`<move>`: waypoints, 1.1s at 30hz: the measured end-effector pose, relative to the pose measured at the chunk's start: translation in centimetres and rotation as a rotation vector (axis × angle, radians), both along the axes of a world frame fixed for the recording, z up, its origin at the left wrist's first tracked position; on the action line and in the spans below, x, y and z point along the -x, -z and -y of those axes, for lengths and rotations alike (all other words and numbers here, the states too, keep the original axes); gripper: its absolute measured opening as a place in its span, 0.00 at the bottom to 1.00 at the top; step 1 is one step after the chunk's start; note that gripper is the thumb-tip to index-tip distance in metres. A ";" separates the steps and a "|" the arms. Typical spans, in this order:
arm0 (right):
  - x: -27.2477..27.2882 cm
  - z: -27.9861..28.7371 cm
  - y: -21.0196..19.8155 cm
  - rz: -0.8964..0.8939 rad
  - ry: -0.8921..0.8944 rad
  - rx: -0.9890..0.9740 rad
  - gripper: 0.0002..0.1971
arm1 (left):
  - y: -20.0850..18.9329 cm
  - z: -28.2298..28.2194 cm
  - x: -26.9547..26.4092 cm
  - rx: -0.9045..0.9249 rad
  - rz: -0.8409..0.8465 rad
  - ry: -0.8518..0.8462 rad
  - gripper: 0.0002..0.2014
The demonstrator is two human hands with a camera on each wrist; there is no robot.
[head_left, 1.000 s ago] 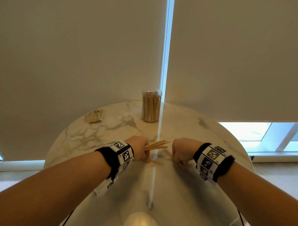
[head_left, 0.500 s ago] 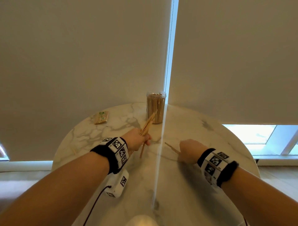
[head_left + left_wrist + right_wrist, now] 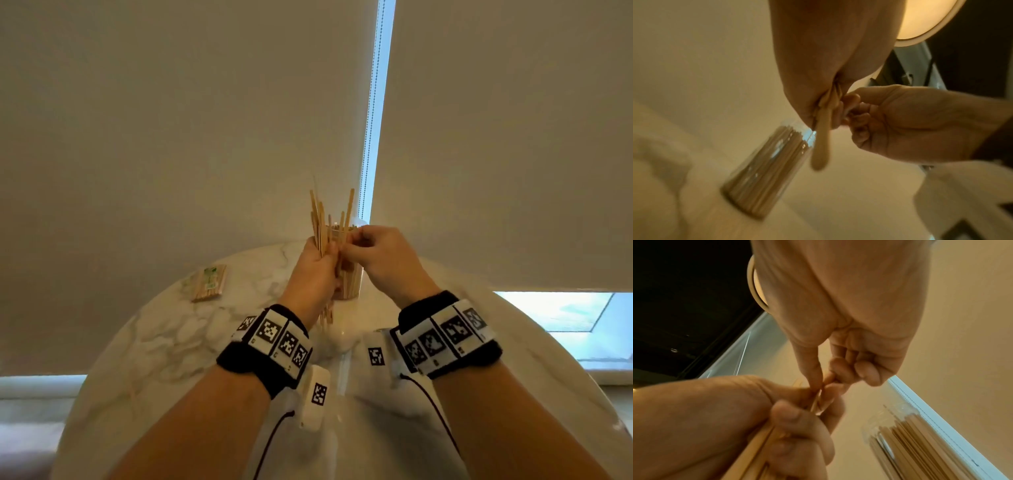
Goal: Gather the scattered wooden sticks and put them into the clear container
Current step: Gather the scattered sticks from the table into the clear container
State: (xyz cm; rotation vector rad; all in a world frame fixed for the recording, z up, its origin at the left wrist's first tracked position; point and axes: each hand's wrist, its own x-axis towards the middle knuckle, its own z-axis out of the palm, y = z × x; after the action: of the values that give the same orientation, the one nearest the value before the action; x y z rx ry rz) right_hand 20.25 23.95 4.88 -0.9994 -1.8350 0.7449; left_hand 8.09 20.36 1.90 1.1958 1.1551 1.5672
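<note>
My left hand [image 3: 323,260] grips a bundle of wooden sticks [image 3: 320,219] upright, raised above the table just in front of the clear container [image 3: 351,291]. My right hand [image 3: 349,248] meets it from the right, thumb and forefinger pinching the sticks at the top of the left fist. In the left wrist view the sticks' lower ends [image 3: 821,146] hang from the fist beside the container [image 3: 768,168], which is packed with sticks. The right wrist view shows the right fingertips [image 3: 825,381] pinching at the bundle [image 3: 752,449] and the container's rim [image 3: 898,413] below.
A wrapped packet of sticks [image 3: 209,282] lies at the table's back left. The round marble table [image 3: 164,342] stands against roller blinds [image 3: 171,137], with a bright window strip low on the right [image 3: 561,311]. Wrist-camera cables hang under both forearms.
Both hands rose from the table and came together in front of the container. The left hand turned its bundle upright; the right hand, which held one stick on the table, now pinches at the bundle.
</note>
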 end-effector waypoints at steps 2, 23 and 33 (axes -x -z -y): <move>0.4 -0.6 0.1 0.074 0.049 -0.110 0.07 | 0.6 -0.9 0.5 -0.049 -0.004 0.036 0.18; -3.4 -0.3 -2.9 0.154 0.210 -0.257 0.18 | 1.9 -2.6 0.5 -0.176 -0.803 0.138 0.12; -3.5 -0.7 -1.9 0.527 0.087 -0.149 0.17 | 1.8 -2.4 0.0 -0.099 -0.884 0.196 0.09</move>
State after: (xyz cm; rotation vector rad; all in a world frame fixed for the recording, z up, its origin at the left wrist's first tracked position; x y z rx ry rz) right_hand 23.79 24.69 6.75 -1.2480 -2.2352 0.2967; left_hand 8.07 22.71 0.11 2.1021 1.4314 0.9429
